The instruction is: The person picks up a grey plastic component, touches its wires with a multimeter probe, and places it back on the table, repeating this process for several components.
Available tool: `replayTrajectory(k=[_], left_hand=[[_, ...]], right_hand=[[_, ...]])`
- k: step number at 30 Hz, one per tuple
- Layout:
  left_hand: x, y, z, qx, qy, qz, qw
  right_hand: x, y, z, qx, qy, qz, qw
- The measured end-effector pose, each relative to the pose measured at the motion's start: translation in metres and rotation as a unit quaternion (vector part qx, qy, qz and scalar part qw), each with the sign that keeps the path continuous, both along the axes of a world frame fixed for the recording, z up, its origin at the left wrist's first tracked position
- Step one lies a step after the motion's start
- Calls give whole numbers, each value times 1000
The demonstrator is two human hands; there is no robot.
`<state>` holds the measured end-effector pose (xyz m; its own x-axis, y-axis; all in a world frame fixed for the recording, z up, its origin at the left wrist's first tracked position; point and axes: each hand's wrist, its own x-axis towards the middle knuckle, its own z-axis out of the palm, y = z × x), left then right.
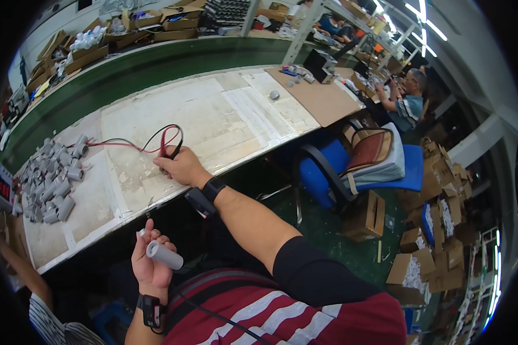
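Close to my body, below the table's front edge, my left hand (148,270) is turned palm up and closed around a grey plastic cylinder (168,256). A small white piece (142,232) shows at its fingertips; I cannot tell whether it belongs to the cylinder. Over the front of the table, my right hand (183,167) pinches the ends of red and black test leads (166,138). The lead tips are mostly hidden by the fingers. From there the wires run left across the tabletop to a heap of grey cylinders (50,183).
Left of the heap stands a device with a red display (4,187). A lone grey cylinder (274,95) and a brown board (313,95) lie farther right on the worn white table (172,106). A blue chair (322,172) holds a bag. Co-workers sit at left and far right.
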<state>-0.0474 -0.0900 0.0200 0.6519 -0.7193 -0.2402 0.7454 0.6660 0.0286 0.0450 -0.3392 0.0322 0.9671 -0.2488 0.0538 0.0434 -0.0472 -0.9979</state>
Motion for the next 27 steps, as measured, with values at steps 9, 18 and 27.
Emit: replayTrajectory(k=[9, 18, 27], left_hand=[[-43, 26, 27, 246, -235, -193, 920], [-39, 39, 21, 140, -290, -135, 937], [-27, 55, 16, 51, -537, -144, 830]], right_hand=[[1, 12, 3, 12, 13, 12, 1000], [4, -1, -3, -17, 6, -12, 1000], [8, 4, -1, -19, -8, 0, 1000]])
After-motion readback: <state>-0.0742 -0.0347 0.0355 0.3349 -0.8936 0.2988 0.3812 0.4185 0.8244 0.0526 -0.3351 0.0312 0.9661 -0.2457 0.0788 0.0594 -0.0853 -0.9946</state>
